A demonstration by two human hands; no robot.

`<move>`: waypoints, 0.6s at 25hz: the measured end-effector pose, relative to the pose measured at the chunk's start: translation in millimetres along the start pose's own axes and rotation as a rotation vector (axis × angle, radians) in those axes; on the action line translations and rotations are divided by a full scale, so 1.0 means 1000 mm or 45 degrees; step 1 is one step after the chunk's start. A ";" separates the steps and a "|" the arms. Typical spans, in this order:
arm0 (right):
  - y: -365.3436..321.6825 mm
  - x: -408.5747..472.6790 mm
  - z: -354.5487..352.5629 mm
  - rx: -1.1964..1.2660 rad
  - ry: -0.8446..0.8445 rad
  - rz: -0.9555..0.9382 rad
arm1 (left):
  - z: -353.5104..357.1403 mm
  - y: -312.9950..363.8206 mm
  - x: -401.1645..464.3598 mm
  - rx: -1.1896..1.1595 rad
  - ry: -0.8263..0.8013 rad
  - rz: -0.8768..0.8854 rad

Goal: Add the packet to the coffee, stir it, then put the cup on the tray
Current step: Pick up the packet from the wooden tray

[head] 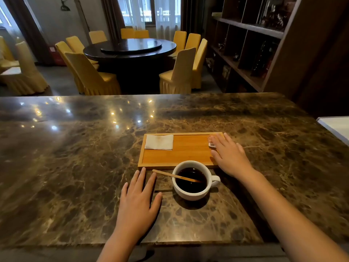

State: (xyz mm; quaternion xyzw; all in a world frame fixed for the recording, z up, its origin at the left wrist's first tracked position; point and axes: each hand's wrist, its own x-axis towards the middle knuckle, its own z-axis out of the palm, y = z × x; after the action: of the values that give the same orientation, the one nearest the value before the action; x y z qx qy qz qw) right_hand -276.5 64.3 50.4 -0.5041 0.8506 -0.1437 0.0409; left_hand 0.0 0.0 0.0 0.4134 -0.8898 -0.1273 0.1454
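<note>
Basically nothing done yet: my right hand (229, 156) lies flat, fingers loose over the packet (211, 143) at the wooden tray (187, 150)'s right end, left hand (138, 201) spread empty at lower centre beside the coffee cup (192, 180), stir stick (175, 175) inside.

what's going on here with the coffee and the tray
A person at a marble counter is getting a coffee ready. Their right hand lies flat over a small packet at the right end of the wooden tray, not yet lifting it. The left hand rests open on the counter. The white cup of black coffee stands just in front of the tray, a wooden stirrer leaning in it. A folded napkin lies on the tray's left end.
</note>
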 end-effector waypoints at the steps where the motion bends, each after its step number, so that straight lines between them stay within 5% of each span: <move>1: 0.001 0.002 0.001 -0.019 -0.032 0.002 | -0.001 0.000 0.000 0.029 -0.014 -0.018; 4: 0.004 0.003 0.002 -0.023 -0.085 0.010 | 0.000 0.000 0.001 0.096 0.008 -0.012; 11: 0.000 0.005 0.001 0.104 0.211 -0.058 | -0.001 0.001 0.000 0.076 0.000 -0.020; 15: 0.003 0.006 0.003 0.125 0.235 0.173 | -0.001 0.002 0.000 0.090 -0.012 -0.023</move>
State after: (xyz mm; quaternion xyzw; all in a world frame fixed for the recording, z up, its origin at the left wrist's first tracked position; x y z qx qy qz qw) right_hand -281.5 60.0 47.2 -0.4272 0.8750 -0.2279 -0.0033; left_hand -0.5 1.1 1.6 0.4256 -0.8907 -0.0991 0.1253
